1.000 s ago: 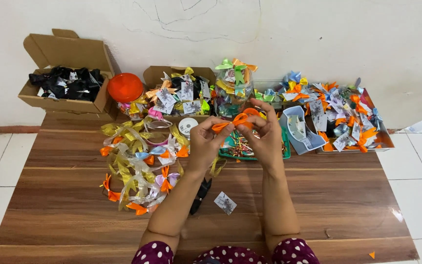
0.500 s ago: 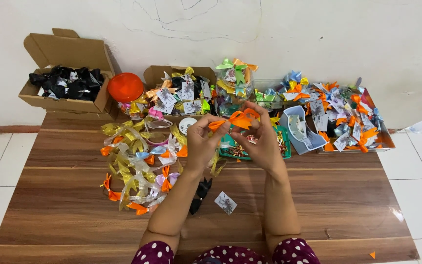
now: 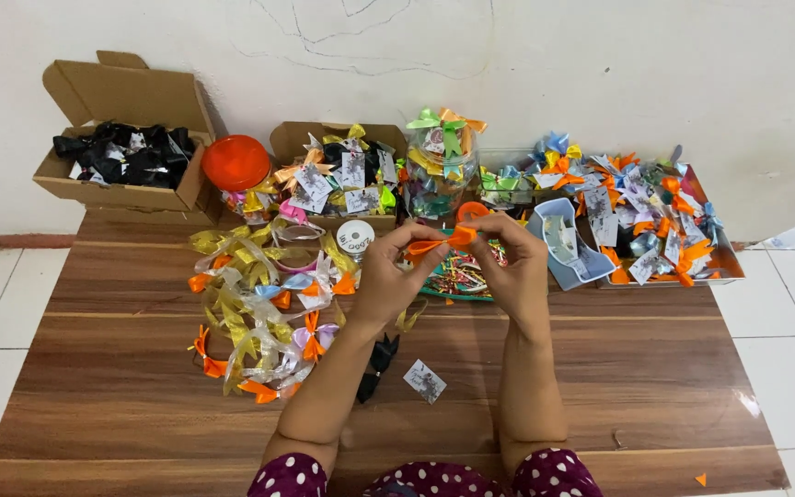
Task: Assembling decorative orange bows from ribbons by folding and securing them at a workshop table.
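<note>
A wooden bench (image 3: 600, 368) stands against a white wall, crowded with ribbon bows. The left hand (image 3: 388, 276) and right hand (image 3: 508, 267) pinch an orange ribbon (image 3: 441, 242) between their fingertips, raised above the bench. A loosened pinch could let its fold spring open.
</note>
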